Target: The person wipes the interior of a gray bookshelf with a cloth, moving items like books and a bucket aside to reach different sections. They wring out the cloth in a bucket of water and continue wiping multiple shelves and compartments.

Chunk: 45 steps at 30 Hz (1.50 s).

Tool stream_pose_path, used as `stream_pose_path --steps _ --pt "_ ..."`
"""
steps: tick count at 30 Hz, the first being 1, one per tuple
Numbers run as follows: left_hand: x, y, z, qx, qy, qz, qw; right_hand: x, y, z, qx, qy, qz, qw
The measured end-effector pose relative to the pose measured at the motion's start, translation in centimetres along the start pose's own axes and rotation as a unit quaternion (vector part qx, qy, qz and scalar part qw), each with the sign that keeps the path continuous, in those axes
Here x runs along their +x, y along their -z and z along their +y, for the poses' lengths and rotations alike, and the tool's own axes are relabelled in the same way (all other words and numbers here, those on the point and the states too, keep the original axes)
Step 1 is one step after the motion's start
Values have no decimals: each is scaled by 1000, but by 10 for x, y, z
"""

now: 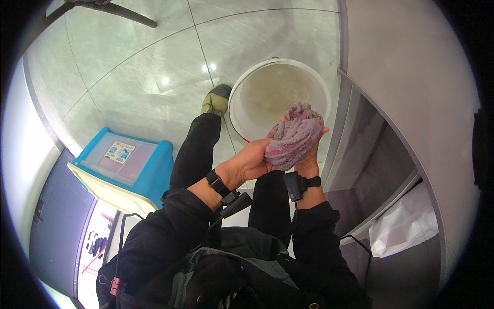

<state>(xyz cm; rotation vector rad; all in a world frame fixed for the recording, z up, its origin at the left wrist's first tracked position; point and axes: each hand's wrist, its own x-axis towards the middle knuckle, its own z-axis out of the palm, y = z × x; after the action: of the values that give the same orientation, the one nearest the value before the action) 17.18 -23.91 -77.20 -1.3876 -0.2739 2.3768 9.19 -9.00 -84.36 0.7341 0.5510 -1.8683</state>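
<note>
A bunched, greyish-purple cloth [295,137] with pink patches is gathered between my two hands. My left hand [252,160] grips its near left side, the thumb lying along it. Behind and under its right side is my right hand [308,160], its fingertips showing past the cloth's edge; the rest of those fingers is hidden. Just beyond, on the floor, stands a round white bucket [236,110] with cloudy, brownish water [276,87] in it. The cloth's far end overlaps the bucket's near right rim in view.
Left of my leg is a blue plastic storage box [154,170] with a pale lid and a label. My shoe [216,101] rests on the tiled floor [146,77] beside the bucket. At right are a dark open cabinet [370,154] and a white bag [405,224]. A dark furniture leg [131,16] shows top left.
</note>
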Motion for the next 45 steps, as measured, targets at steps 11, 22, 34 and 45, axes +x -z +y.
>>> stream_pose_path --steps 11,22,34,45 --pt "7 11 9 354 -146 -97 919 13 -41 -46 -525 -47 107 843" --pt "15 17 -16 692 -287 172 640 27 -49 -16 -817 -43 207 537" --pt "0 14 18 94 -54 18 994 7 -27 -39 -342 -127 47 930" --pt "-5 13 0 -200 47 -145 968 17 -44 -8 -122 1 -9 992"
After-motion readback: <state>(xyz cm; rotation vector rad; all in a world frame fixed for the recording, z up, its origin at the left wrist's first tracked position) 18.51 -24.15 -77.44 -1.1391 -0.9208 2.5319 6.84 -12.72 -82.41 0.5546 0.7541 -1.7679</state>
